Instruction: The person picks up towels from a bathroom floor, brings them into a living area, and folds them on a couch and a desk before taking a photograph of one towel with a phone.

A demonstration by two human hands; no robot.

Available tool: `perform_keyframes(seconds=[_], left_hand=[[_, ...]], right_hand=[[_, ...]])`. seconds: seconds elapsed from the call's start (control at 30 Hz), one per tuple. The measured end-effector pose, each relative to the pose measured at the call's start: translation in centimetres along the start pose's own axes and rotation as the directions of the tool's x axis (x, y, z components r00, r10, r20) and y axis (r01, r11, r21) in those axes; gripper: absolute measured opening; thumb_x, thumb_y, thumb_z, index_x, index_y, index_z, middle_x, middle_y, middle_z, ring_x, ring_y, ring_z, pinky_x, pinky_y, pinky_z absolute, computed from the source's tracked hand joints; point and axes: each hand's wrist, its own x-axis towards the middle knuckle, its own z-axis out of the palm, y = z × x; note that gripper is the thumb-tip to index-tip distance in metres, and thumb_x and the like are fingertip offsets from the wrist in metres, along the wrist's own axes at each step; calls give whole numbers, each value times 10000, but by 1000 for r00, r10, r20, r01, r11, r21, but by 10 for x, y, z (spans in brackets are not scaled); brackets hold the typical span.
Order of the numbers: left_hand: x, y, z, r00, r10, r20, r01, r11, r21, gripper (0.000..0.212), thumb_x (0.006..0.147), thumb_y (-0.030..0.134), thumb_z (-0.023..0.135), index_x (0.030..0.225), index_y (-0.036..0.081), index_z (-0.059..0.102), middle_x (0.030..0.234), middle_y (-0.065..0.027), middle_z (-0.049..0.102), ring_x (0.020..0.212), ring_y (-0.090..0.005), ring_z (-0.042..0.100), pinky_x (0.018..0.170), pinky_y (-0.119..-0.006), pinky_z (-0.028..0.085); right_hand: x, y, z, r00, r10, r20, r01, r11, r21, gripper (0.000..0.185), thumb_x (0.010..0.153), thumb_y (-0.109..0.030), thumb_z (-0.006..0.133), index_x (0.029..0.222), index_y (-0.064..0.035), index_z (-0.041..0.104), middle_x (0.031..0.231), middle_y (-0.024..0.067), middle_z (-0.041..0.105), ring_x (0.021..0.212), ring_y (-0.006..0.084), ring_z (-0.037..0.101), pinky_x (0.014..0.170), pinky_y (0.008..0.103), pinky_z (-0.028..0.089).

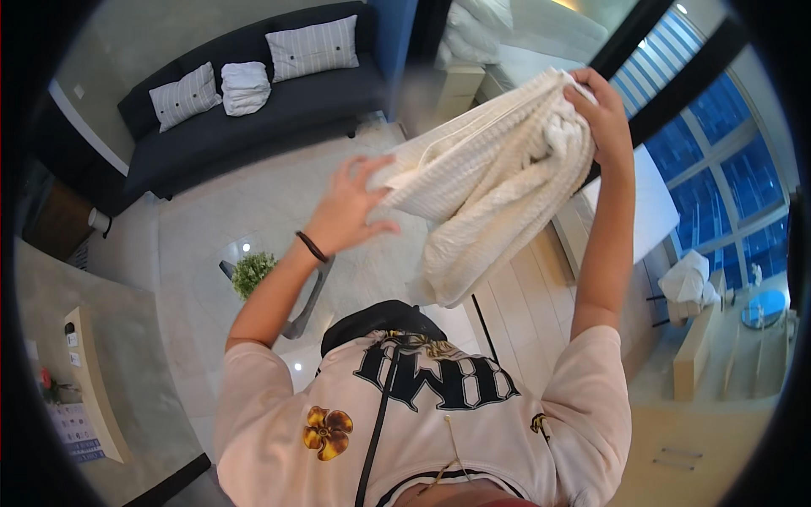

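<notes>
A cream textured cloth, perhaps a towel or throw, hangs in folds in front of me at chest height. My right hand grips its upper right end, fingers and thumb closed over the bunched edge. Near its left edge is my left hand, with fingers spread apart and a dark band at the wrist. The fingertips overlap the cloth's edge in the view; whether they touch it is unclear. The cloth's lower end droops toward my waist, above a black waist bag.
A dark sofa with striped cushions and a folded white cloth stands ahead. A potted plant is on a low glass table at left. Black door frames, a bed and a vanity desk lie right.
</notes>
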Motion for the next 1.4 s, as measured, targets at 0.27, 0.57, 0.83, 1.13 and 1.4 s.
perform_keyframes(seconds=[0.27, 0.57, 0.83, 1.13, 1.4], left_hand=[[145, -177, -83, 999, 20, -50, -6, 960, 280, 289, 745, 167, 779, 954, 22, 643, 999, -100, 594, 860, -291, 607, 770, -346, 499], [248, -249, -101, 998, -62, -11, 62, 944, 324, 210, 736, 151, 766, 827, 12, 638, 877, -129, 618, 821, -334, 612, 716, -392, 494], [205, -307, -87, 974, -227, 12, 215, 935, 281, 341, 654, 81, 815, 890, 16, 577, 916, -104, 582, 824, -304, 597, 716, -359, 490], [205, -405, -58, 876, -474, -90, 481, 873, 85, 339, 658, 32, 798, 839, 9, 513, 813, -96, 534, 747, -274, 547, 687, -309, 447], [242, -627, -49, 789, -590, -172, 592, 805, -47, 340, 738, 63, 769, 926, 49, 487, 795, -52, 522, 673, -163, 445, 630, -282, 420]], right_hand=[[97, 92, 17, 956, 259, 135, -267, 963, 48, 181, 901, -156, 664, 1016, -32, 599, 883, 67, 659, 763, 120, 607, 679, 259, 480], [244, 183, 45, 959, 146, 243, -161, 986, 42, 155, 895, -102, 651, 1037, -48, 617, 932, 67, 670, 796, 115, 624, 717, 246, 492], [354, 205, 106, 908, 90, 409, -96, 995, -5, 145, 800, -52, 685, 928, 4, 646, 875, 36, 652, 821, 125, 570, 780, 258, 438], [482, 251, 190, 838, 70, 542, -107, 994, 37, 102, 799, -35, 672, 885, -5, 625, 830, 17, 631, 806, 106, 551, 776, 241, 420], [636, 330, 309, 855, 120, 504, -177, 982, 66, 103, 813, -26, 683, 895, -2, 625, 825, 19, 635, 780, 94, 541, 723, 229, 426]])
